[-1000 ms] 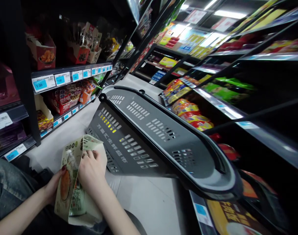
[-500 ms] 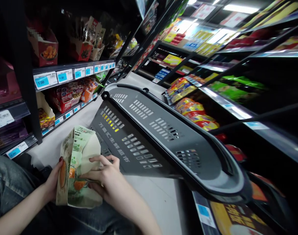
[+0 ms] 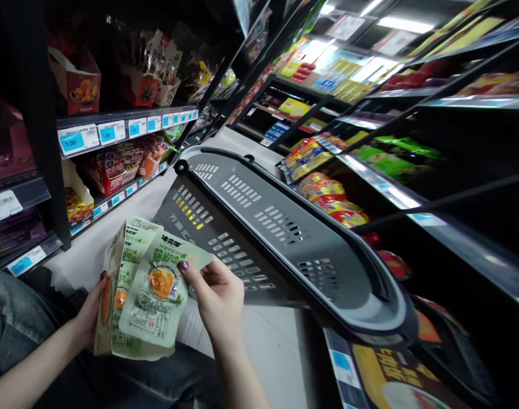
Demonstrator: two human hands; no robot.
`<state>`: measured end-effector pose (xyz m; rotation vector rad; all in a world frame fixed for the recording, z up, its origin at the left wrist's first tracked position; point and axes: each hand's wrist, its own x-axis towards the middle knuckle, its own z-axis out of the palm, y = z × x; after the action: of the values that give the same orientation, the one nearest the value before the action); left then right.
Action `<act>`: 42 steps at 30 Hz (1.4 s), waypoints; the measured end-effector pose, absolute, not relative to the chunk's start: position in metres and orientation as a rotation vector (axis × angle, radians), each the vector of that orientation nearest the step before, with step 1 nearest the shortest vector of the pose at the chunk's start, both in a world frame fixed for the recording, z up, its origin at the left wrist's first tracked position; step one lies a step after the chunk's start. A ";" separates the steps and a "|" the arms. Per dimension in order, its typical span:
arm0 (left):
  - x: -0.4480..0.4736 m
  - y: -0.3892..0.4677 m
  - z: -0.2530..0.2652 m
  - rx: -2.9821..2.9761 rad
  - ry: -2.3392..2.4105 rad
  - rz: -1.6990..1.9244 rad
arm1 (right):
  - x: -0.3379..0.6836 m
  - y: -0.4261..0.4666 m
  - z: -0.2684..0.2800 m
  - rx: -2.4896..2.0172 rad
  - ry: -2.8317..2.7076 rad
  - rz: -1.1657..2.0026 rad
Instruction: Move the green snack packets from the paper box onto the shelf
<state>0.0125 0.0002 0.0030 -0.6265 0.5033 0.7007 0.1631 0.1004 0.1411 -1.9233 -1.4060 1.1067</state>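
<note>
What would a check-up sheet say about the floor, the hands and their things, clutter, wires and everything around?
Surface: pale grey tiled floor.
Things in hand: flat light green printed pouch, in front of an open pale cardboard box holding similar green pouches.
Clutter: large dark grey slotted plastic basket, just beyond the hands.
Hands: right hand pinches the pouch's edge between its fingers; left hand holds the box's side.
Cables: nothing seen.
Surroundings: black shelves with colourful packages and white-and-blue price tags; partly blurred.
</note>
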 end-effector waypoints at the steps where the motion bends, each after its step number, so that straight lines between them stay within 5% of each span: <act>1: 0.013 0.000 0.003 -0.629 0.500 0.699 | 0.163 0.100 0.141 -1.928 -1.412 1.088; 42: 0.013 0.001 0.004 -0.603 0.392 0.658 | 0.160 0.105 0.145 -1.905 -1.220 1.337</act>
<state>0.0127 0.0013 0.0042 -0.6027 0.3924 0.6576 0.1597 0.1053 0.1446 -1.9050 -1.2203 1.3371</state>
